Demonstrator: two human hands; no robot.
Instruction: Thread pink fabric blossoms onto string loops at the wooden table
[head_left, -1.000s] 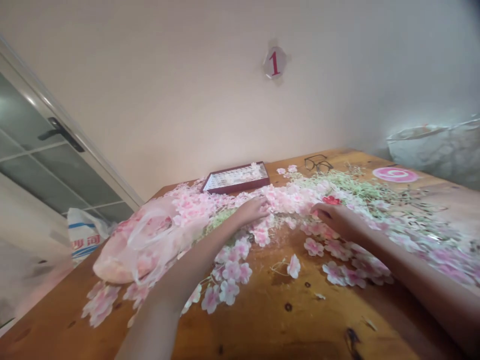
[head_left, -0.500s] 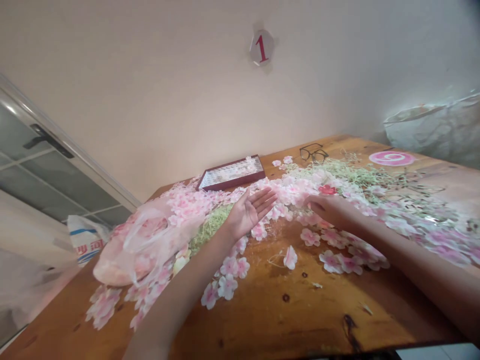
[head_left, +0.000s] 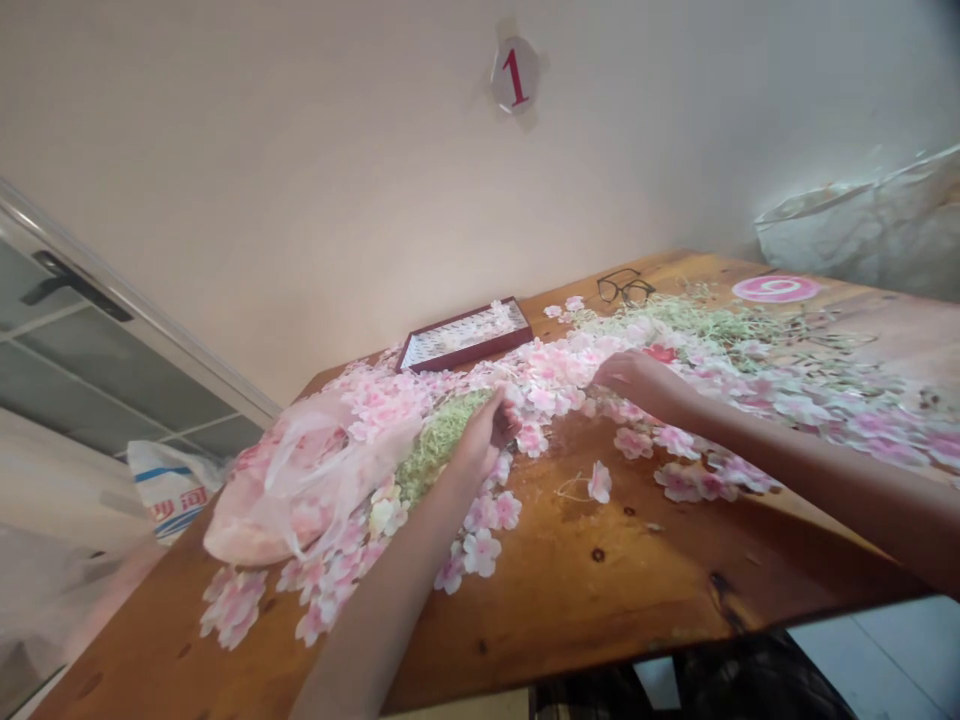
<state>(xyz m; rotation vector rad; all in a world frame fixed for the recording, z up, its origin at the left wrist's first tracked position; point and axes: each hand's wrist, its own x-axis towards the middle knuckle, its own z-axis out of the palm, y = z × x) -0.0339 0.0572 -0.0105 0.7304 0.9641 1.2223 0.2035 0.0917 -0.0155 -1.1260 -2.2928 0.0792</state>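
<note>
Pink and white artificial flower heads (head_left: 555, 365) lie in a long heap across the wooden table (head_left: 540, 590). My left hand (head_left: 491, 430) is at the near edge of the heap, thumb up and fingers curled; what is inside them, if anything, is hidden. To its right, my right hand (head_left: 637, 382) reaches into the flowers with its fingers bent together, the tips among the petals. Whether it grips a flower cannot be seen. A red flower (head_left: 660, 354) shows just behind that hand. Pale green stems (head_left: 442, 440) lie left of my left hand.
A dark red shallow box (head_left: 465, 337) stands by the wall. Black glasses (head_left: 626, 288) and a pink round sticker (head_left: 776, 289) are farther right. A translucent bag of petals (head_left: 277, 500) is at left. One loose flower (head_left: 599, 482) lies nearer. A white sack (head_left: 847, 225) stands beyond the right edge.
My left hand has gone from open, palm up, to curled fingers. My right hand has moved slightly left, deeper into the flowers. The view has shifted a little.
</note>
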